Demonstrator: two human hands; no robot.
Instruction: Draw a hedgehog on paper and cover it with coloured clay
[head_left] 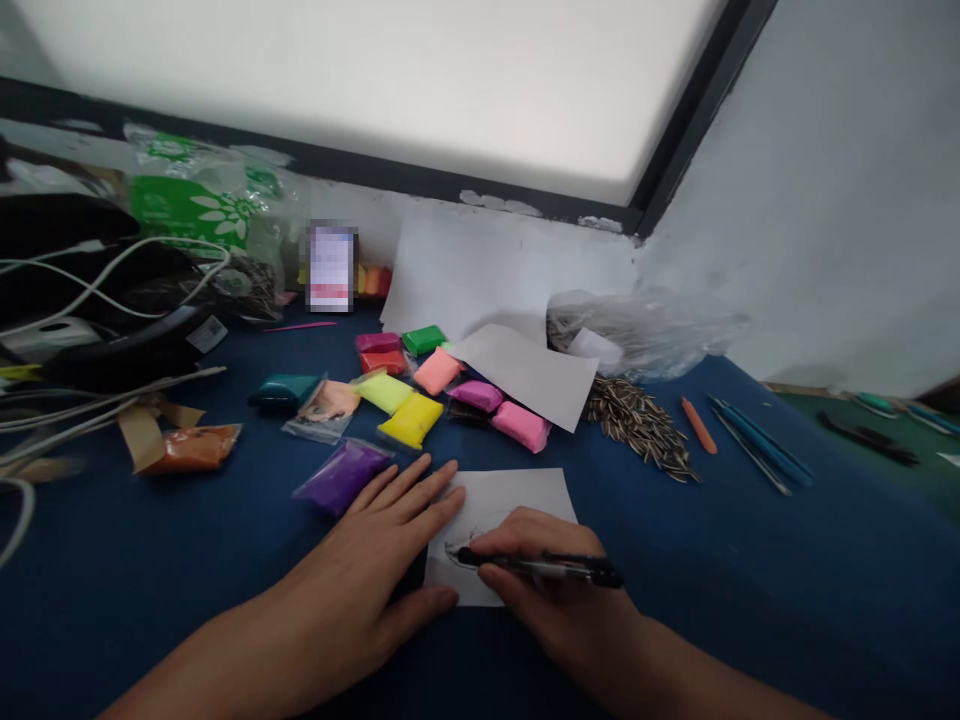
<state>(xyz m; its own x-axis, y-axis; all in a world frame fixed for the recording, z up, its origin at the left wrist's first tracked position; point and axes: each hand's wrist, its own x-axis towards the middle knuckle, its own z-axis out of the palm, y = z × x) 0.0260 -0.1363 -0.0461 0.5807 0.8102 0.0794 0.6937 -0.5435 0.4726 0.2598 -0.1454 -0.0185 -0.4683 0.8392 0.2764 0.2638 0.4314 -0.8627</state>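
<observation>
Paper point(531, 490) lies partly under my flat, empty left hand point(375, 555); likely steadied. Over it, my right hand point(566, 612) pinches a pen point(555, 567).

Apparently a craft corner in a room: a blue-covered desk point(690, 590) stands against a plain pale wall point(825, 200), spread with brightly coloured plastic-wrapped packets point(410, 420), a small sketched-on white paper sheet point(525, 490), slim blue tools point(776, 460) and striped seeds point(641, 425).
</observation>
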